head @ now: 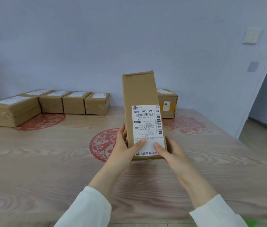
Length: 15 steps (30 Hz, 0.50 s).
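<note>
While the left hand [124, 145] and the right hand [170, 153] grip its bottom end, the long brown cardboard box [139, 90] stands tall mid-frame, pointing up, over the wood-grain desk [47, 161]. Its white label [147, 126] faces us. Farther back, upper left, taped parcels [74, 104] sit in a row.

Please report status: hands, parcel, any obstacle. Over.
Left grip and right grip hold long carton by its lower end, thumbs on label. Carton upright. Other cartons at far table edge, not in the way.
</note>
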{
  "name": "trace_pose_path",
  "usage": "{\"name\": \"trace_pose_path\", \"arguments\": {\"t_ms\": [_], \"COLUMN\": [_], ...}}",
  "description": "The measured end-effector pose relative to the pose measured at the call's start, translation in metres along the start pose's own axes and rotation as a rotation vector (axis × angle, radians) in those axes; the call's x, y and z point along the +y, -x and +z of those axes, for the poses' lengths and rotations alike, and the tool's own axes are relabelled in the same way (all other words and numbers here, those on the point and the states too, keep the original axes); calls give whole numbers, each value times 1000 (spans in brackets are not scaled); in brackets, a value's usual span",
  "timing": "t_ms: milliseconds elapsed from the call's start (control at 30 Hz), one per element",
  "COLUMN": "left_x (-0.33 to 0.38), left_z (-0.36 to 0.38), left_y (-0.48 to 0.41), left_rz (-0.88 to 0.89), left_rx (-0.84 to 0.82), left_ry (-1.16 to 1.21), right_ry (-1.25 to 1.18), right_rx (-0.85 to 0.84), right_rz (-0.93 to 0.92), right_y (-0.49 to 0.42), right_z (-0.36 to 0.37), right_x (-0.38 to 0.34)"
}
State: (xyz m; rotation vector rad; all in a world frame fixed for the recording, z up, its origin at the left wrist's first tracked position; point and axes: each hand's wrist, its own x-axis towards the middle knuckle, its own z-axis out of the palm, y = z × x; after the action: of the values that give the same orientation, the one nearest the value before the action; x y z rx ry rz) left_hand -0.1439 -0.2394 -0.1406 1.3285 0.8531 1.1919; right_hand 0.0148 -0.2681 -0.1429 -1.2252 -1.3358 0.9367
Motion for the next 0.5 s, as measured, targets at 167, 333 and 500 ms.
{"name": "trace_pose_path", "arguments": {"t_ms": [167, 333, 500], "left_x": [-4, -5, -9], "left_z": [-3, 6, 15], "left_y": [1, 3, -1], "left_rz": [1, 34, 57], "left_rx": [-68, -26, -9], "left_ry": [-92, -132, -223], "right_ry": [-43, -43, -87], "right_rx": [14, 107, 141], "right_rz": [-42, -84, -60], "right_y": [5, 7, 9], "right_z": [1, 2, -5], "right_x": [5, 11, 18]}}
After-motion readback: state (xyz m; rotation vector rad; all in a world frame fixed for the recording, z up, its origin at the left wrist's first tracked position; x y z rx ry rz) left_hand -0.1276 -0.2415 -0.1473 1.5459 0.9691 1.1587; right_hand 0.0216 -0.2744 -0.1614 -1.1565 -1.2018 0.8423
